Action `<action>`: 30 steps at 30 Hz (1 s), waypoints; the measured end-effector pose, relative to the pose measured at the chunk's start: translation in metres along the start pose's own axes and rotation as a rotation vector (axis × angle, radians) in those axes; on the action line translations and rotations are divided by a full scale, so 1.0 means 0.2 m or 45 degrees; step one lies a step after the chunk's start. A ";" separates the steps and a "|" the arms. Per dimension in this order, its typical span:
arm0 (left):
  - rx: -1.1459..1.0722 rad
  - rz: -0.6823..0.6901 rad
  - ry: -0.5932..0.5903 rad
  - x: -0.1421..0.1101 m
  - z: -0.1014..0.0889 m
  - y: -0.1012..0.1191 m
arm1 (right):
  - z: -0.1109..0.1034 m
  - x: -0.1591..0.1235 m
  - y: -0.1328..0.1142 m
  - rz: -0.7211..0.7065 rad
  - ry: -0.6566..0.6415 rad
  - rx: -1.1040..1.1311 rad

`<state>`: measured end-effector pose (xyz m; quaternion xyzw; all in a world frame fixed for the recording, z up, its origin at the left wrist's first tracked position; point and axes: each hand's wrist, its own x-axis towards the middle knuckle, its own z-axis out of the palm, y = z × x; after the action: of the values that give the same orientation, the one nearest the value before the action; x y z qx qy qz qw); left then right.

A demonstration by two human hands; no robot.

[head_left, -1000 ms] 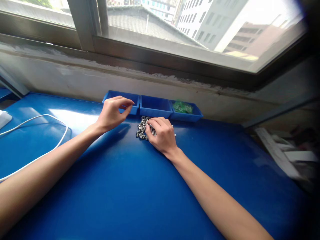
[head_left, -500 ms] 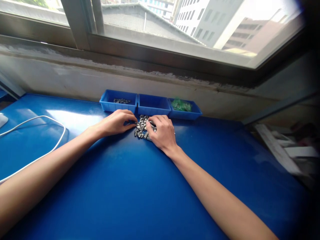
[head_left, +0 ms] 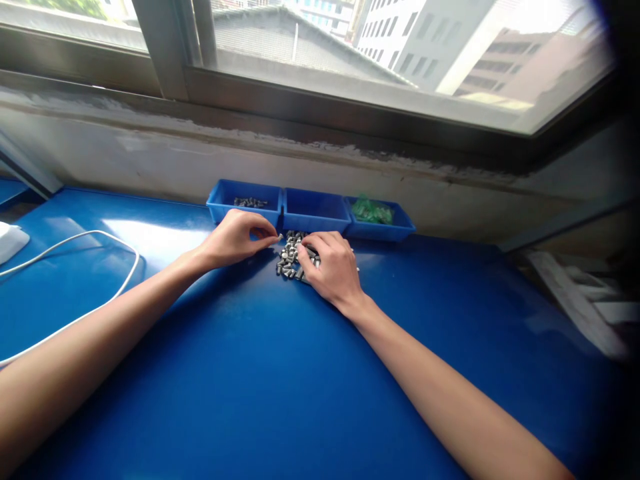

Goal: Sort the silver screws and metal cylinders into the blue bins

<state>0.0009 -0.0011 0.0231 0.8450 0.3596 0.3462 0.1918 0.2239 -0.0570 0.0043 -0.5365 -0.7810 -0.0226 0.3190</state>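
Note:
A small heap of grey metal pieces [head_left: 290, 257] lies on the blue table [head_left: 280, 373] in front of three blue trays. My left hand [head_left: 235, 239] hovers just left of the heap, its thumb and fingers pinched on one small metal piece [head_left: 279, 237]. My right hand [head_left: 334, 268] rests on the right side of the heap with its fingers curled among the pieces. The left tray [head_left: 245, 202] holds several dark metal pieces. The middle tray [head_left: 314, 209] looks bare inside. The right tray [head_left: 383, 220] holds green parts.
A white cable [head_left: 95, 293] loops over the table at the left, beside a white object [head_left: 7, 241] at the edge. Behind the trays rises a pale wall under a window. Blurred shelving sits at the far right.
My left hand came down from over the left tray to the heap, then lifted slightly with one piece pinched. My right hand stayed on the heap.

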 end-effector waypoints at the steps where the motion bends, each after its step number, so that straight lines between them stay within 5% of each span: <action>1: -0.028 -0.029 0.071 0.01 -0.01 0.01 | 0.00 0.00 0.00 0.002 0.001 0.004; 7: 0.319 -0.085 0.604 0.02 -0.10 -0.05 | 0.00 0.00 0.01 0.014 0.006 0.018; 13: 0.570 0.034 0.584 0.00 -0.12 -0.14 | 0.00 0.00 0.01 0.012 0.008 0.022; 17: 0.528 0.238 0.443 0.01 -0.08 -0.07 | 0.00 0.00 0.01 0.010 -0.001 0.006; 22: 0.429 0.429 -0.064 0.01 -0.01 -0.02 | -0.01 0.01 0.00 0.000 -0.024 -0.018; 30: 0.389 0.412 -0.261 -0.03 0.03 -0.05 | 0.00 0.01 0.01 -0.015 -0.001 -0.016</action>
<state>-0.0022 0.0013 0.0100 0.9415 0.2465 0.2263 0.0393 0.2253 -0.0551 0.0045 -0.5338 -0.7841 -0.0292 0.3154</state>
